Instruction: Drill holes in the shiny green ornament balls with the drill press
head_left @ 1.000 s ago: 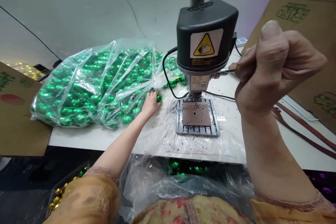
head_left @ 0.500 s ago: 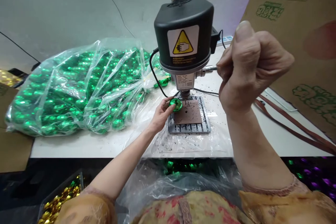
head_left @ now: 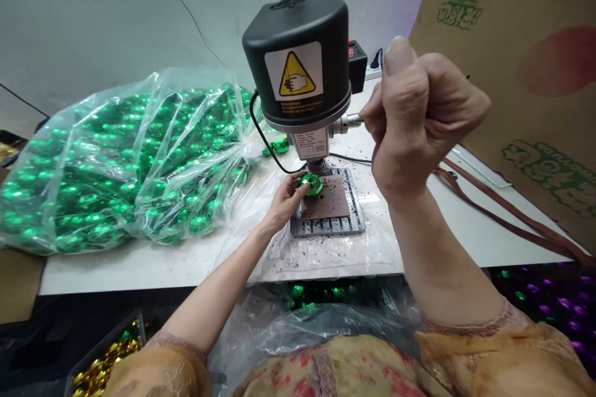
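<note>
My left hand (head_left: 285,201) pinches a shiny green faceted bead (head_left: 311,184) between thumb and fingers. The bead is just below the chuck (head_left: 316,165) of a small black drill press (head_left: 298,56), over the left part of a brownish pad (head_left: 330,201). Under that pad lies the slotted metal base (head_left: 351,223), strewn with dark shavings. A small hole shows in the pad beside the bead. My right hand (head_left: 414,118) is closed in a fist around the end of the press's metal lever (head_left: 351,121). Whether the drill bit touches the bead cannot be made out.
A large clear bag (head_left: 116,161) full of green beads lies left on the white table (head_left: 139,267). At right stand a cardboard box (head_left: 526,74) and brown straps (head_left: 503,211). Gold beads (head_left: 107,366) fill a container lower left; purple beads (head_left: 559,304) lie lower right.
The view has turned slightly to the right. The green bead in my left hand has shifted a little rightward over the pad, closer under the chuck. My right hand still grips the lever.
</note>
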A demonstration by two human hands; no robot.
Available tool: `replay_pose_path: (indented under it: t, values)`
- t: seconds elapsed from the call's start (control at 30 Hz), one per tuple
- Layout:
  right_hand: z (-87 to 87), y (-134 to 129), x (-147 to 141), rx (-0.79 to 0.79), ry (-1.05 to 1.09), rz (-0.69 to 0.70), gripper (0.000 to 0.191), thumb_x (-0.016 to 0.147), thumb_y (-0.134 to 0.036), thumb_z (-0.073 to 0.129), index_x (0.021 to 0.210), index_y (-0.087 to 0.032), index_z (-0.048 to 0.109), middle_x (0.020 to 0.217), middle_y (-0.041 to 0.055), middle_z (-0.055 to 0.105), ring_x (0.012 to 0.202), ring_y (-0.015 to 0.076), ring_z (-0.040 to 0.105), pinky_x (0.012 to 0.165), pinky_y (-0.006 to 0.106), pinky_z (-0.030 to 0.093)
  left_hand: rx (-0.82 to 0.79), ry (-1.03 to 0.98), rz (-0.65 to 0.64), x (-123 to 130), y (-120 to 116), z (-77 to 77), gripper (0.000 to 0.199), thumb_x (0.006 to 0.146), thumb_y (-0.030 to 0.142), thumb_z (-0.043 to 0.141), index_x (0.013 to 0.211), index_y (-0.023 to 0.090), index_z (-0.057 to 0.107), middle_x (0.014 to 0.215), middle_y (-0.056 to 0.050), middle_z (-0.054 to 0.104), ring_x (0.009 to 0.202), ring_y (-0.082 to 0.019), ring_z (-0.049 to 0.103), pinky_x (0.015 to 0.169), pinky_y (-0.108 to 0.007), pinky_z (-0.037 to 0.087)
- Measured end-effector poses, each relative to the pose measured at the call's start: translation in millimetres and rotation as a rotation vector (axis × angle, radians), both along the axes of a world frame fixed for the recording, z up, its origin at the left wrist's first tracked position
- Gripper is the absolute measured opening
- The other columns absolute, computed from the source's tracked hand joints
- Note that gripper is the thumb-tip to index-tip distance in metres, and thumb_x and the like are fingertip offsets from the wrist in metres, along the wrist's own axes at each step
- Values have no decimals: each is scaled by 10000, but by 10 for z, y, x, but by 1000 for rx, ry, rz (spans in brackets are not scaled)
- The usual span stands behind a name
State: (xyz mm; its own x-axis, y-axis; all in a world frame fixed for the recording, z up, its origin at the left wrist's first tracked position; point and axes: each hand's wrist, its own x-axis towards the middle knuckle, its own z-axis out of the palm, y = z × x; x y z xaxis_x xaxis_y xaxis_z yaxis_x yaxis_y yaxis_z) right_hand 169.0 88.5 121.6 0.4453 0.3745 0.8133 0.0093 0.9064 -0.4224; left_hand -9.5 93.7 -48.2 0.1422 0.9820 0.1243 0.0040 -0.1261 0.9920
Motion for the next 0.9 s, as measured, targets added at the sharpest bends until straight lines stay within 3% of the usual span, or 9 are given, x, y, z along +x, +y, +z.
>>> replay_pose_path:
  t: [0.27, 0.4, 0.5, 0.57, 0.67, 0.77, 0.8, 0.83, 0.9]
  values:
    - [3, -49, 11, -92, -26, -23, 420, 935, -310, 563, 551, -172, 459, 518, -61, 411, 472, -7, 395, 546, 206, 371, -101, -129, 18, -74, 56, -1, 487, 846, 530, 734, 1180, 187, 645, 1086, -43, 710, 982, -154, 639, 858, -245, 496]
    - [3, -59, 13, -96, -23, -16, 415, 932, -300, 559, 550, -174, 455, 528, -58, 413, 486, -1, 417, 541, 207, 364, -200, -239, 107, -91, 74, 15, 408, 858, 515, 709, 1104, 193, 665, 1093, -57, 692, 962, -166, 646, 755, -239, 534]
    - [11, -77, 19, -109, -20, -10, 413, 930, -287, 555, 545, -171, 461, 530, -62, 429, 484, -8, 410, 545, 197, 361, -249, -262, 150, -138, 13, 77, 399, 870, 512, 680, 1110, 195, 653, 1077, -66, 689, 894, -173, 661, 700, -258, 558]
    - [26, -88, 18, -117, -16, -16, 405, 925, -256, 555, 539, -167, 467, 521, -71, 430, 473, -20, 383, 535, 181, 345, -279, -234, 104, -180, -111, 165, 412, 853, 491, 702, 1146, 207, 649, 1026, -56, 692, 827, -173, 667, 679, -277, 570]
    - [49, -70, -5, -95, -20, -25, 341, 902, -193, 559, 568, -179, 492, 503, -86, 395, 477, -19, 351, 512, 162, 324, -330, -121, -165, -198, -422, 360, 370, 788, 400, 793, 1090, 205, 707, 979, -57, 703, 838, -185, 677, 720, -286, 574]
    - [41, -1, -42, 21, -24, 35, 295, 898, -135, 543, 615, -196, 487, 571, -98, 459, 511, -19, 379, 538, 159, 373, -415, 34, -838, -56, -798, 513, 285, 783, 342, 815, 1027, 199, 775, 1187, -122, 686, 1032, -253, 668, 854, -325, 553]
    - [32, 21, -51, 61, 4, 50, 283, 890, -107, 546, 629, -198, 488, 571, -105, 448, 507, -19, 354, 520, 158, 357, -468, 74, -1005, 49, -928, 523, 286, 812, 342, 794, 1063, 205, 778, 1217, -125, 677, 1054, -249, 658, 888, -325, 539]
    - [21, 38, -56, 76, -1, 77, 238, 896, -104, 541, 677, -196, 523, 564, -113, 415, 497, -19, 313, 492, 160, 324, -539, 82, -1076, 185, -1060, 505, 295, 832, 350, 779, 1092, 212, 771, 1199, -115, 682, 1048, -232, 656, 906, -315, 527]
    - [-4, 68, -55, -26, 0, 125, 186, 931, -110, 489, 776, -181, 565, 629, -97, 354, 535, -20, 262, 492, 160, 285, -777, 5, -1005, 541, -1315, 383, 319, 863, 375, 754, 1145, 226, 734, 1078, -75, 701, 961, -175, 667, 857, -267, 533]
